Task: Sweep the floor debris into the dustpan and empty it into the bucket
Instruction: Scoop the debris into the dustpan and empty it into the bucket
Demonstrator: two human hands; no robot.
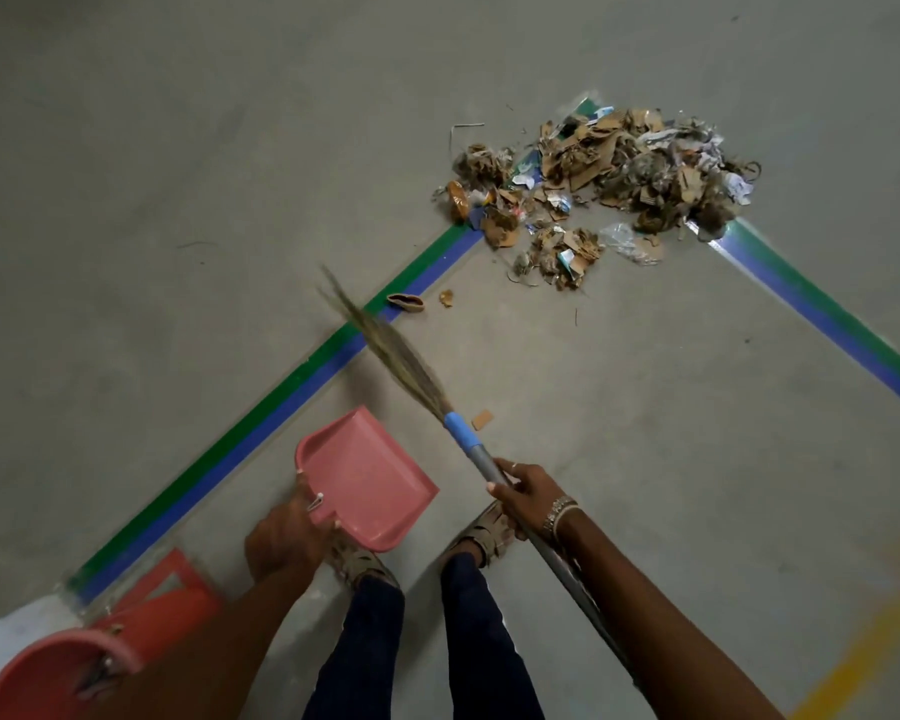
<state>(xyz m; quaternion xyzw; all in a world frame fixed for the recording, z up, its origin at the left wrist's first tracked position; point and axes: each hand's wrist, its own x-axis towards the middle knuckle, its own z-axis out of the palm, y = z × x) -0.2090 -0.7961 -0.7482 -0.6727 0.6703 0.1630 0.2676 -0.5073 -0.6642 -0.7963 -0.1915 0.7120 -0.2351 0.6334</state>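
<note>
A heap of torn cardboard, paper and plastic debris (598, 184) lies on the grey floor at the upper right, over the corner of a green and blue tape line. My left hand (284, 537) grips the handle of an empty pink dustpan (367, 478), held in front of my feet. My right hand (528, 493) holds the grey handle of a grass broom (391, 350), whose bristles point up and left, off the heap. A pink bucket (48, 672) stands at the bottom left, partly hidden by my left arm.
Green and blue tape (281, 402) runs diagonally across the floor, with a second strip (822, 309) at the right. Stray scraps (481, 419) lie between the broom and the heap. A red frame (170, 584) sits by the bucket. A yellow mark (863, 662) is at bottom right.
</note>
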